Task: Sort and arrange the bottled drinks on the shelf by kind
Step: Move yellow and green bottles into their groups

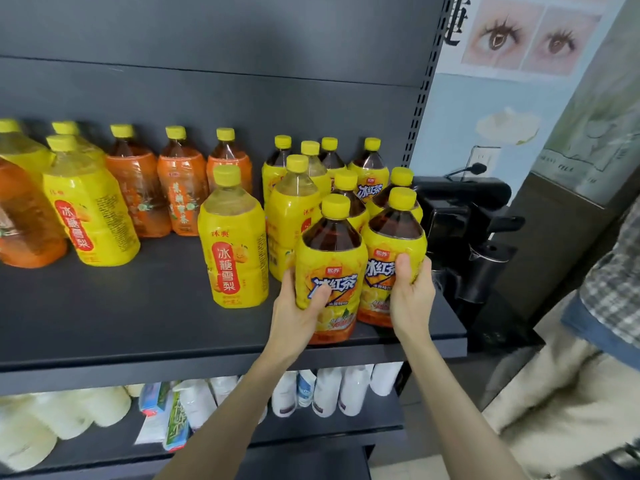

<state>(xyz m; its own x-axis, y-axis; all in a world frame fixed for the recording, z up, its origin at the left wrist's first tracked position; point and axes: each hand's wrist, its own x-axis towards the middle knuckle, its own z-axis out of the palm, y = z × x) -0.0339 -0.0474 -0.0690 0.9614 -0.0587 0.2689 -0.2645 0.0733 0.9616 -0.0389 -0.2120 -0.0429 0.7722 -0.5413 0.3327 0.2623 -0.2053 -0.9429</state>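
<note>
Two tea bottles (330, 258), left hand (298, 308) gripping one, right hand (412, 294) another, pear drink (235, 244) beside, cluster (369, 169) behind

Upper shelf (138, 306): a dark board is carrying upright, yellow-capped bottles.
Left end: a large orange-label bottle (24, 223) is standing just beside a pear-label bottle (90, 216), with more yellow bottles behind them.
Back row (181, 195): three orange-label bottles are standing side by side near the back panel.
Centre front: a single pear bottle (235, 258) is standing just left of the right-hand group.
Right-hand group (367, 174): dark tea bottles and pale yellow-label bottles are crowding together, unsorted.
Front edge: the left tea bottle (332, 268) and the right tea bottle (388, 244) are standing side by side, touching, each being gripped by a hand.
Lower shelf (311, 427): white bottles (325, 393), pale rolls (69, 414) and packets (173, 417) are sitting here.
</note>
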